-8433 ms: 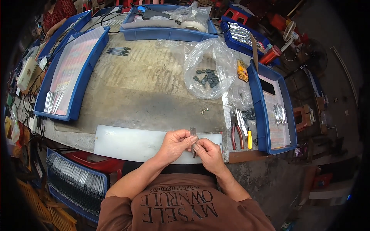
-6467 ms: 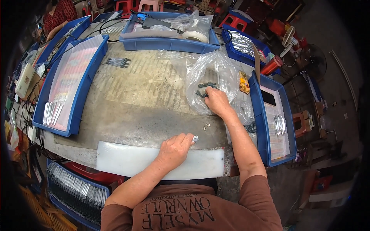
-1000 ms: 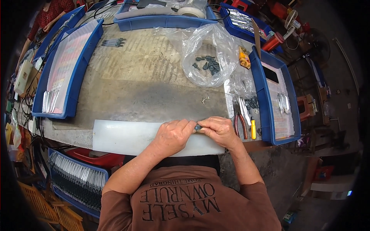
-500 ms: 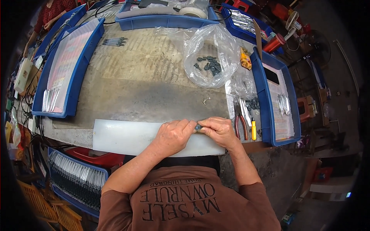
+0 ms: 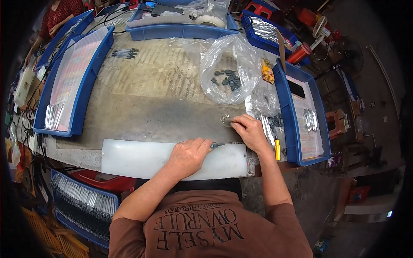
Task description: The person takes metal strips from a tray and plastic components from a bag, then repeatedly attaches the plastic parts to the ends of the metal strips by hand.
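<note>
Over the white board [image 5: 129,157] at the table's front edge, my left hand [image 5: 189,155] is closed around a small dark grey plastic part [image 5: 214,145]. The part's slim end points right, past my fingertips. My right hand [image 5: 250,132] has gone out over the table, thumb and forefinger pinched together. Its fingertips are beside a little pile of small metal pieces [image 5: 225,118]; whatever they pinch is too small to make out. Farther back, similar dark parts [image 5: 231,81] lie in a clear plastic bag [image 5: 208,88] with its mouth open.
A yellow-handled screwdriver [image 5: 277,149] lies right of my right hand. Blue trays stand at the right [image 5: 292,146], left [image 5: 81,103] and back [image 5: 180,32]. Finished-looking metal pieces [image 5: 124,53] lie far left. Another person [image 5: 60,21] is at the back left.
My right hand has left the left hand and moved forward to the small metal pieces, now covering the red-handled pliers. My left hand keeps the dark part, now more exposed.
</note>
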### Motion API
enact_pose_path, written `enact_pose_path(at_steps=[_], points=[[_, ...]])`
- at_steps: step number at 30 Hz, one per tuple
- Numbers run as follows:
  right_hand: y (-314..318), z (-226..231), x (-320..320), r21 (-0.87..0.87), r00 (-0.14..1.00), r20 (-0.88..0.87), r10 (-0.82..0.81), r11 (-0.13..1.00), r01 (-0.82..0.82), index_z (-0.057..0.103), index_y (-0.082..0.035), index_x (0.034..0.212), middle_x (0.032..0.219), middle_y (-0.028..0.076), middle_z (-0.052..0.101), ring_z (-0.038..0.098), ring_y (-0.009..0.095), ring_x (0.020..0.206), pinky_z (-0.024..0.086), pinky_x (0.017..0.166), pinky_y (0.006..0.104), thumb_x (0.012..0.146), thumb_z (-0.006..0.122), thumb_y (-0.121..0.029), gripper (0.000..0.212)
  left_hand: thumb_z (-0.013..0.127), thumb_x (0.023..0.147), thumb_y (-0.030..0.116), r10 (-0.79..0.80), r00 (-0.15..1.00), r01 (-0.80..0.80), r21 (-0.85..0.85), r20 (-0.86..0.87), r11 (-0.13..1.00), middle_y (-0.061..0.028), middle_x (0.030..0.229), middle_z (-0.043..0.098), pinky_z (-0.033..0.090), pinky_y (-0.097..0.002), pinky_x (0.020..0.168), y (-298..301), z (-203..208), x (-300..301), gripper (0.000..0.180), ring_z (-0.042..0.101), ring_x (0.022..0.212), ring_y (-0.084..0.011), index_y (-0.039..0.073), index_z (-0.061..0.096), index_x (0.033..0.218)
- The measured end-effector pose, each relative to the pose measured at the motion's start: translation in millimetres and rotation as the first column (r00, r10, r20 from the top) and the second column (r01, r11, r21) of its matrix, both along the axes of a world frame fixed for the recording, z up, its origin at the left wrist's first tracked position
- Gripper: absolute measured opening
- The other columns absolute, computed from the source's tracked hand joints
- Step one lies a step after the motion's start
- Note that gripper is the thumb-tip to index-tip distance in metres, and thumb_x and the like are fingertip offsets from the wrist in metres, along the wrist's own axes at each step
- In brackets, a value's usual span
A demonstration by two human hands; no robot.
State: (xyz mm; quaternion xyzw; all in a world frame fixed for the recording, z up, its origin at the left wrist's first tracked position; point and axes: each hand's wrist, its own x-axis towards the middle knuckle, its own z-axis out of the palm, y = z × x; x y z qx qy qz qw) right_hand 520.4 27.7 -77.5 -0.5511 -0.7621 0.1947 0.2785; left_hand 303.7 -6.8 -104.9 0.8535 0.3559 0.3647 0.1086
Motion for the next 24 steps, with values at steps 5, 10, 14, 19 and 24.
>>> enact_pose_path(at_steps=[5,10,14,19,24], points=[[16.3,-18.9,4.8,0.069,0.994,0.098,-0.043,0.997,0.037,0.061,0.000,0.082,0.077,0.015,0.059,0.058,0.031,0.073,0.046,0.066,0.0367,0.075,0.060,-0.007,0.010,0.061,0.074,0.014,0.011,0.999,-0.012,-0.019,-0.039,1.000,-0.0069,0.063,0.050,0.046,-0.0325,0.045,-0.1,-4.1,-1.0,0.017,0.056,0.054,-0.0207,0.003,0.054,0.085],[24.9,-22.2,4.4,0.099,0.984,0.166,-0.057,0.994,0.041,0.060,0.000,0.081,0.078,0.016,0.060,0.058,0.032,0.075,0.046,0.067,0.0381,0.076,0.058,-0.009,0.010,0.061,0.074,0.013,0.010,0.999,-0.010,-0.014,-0.032,1.000,-0.0072,0.063,0.050,0.046,-0.0324,0.045,-0.2,-3.6,-0.7,0.016,0.057,0.055,-0.0214,0.002,0.054,0.083],[31.9,-18.2,4.8,0.061,0.971,0.238,-0.016,0.998,0.002,0.060,0.000,0.079,0.078,0.016,0.059,0.058,0.032,0.075,0.046,0.067,0.0384,0.076,0.058,-0.010,0.010,0.061,0.074,0.013,0.004,0.999,-0.005,-0.039,-0.042,0.999,-0.0075,0.063,0.050,0.047,-0.0328,0.047,-0.7,-3.0,-0.7,0.015,0.057,0.055,-0.0223,0.003,0.053,0.083],[35.0,-19.3,2.6,0.118,0.954,0.293,0.060,0.988,-0.099,0.061,0.000,0.077,0.075,0.015,0.060,0.058,0.031,0.072,0.046,0.065,0.0373,0.075,0.059,-0.008,0.008,0.061,0.074,0.012,0.000,0.999,-0.002,-0.038,-0.047,0.999,-0.0077,0.063,0.050,0.047,-0.0329,0.047,-0.7,-2.4,-0.5,0.015,0.057,0.055,-0.0224,0.003,0.053,0.083],[33.6,-9.6,5.2,-0.045,0.965,0.231,0.121,0.992,-0.114,0.061,0.000,0.078,0.074,0.015,0.061,0.059,0.031,0.070,0.046,0.063,0.0362,0.075,0.059,-0.009,0.010,0.062,0.074,0.013,0.000,1.000,-0.001,-0.036,-0.029,0.999,-0.0075,0.063,0.050,0.045,-0.0344,0.046,-0.2,-5.9,-0.9,0.017,0.056,0.054,-0.0238,0.003,0.054,0.086]])
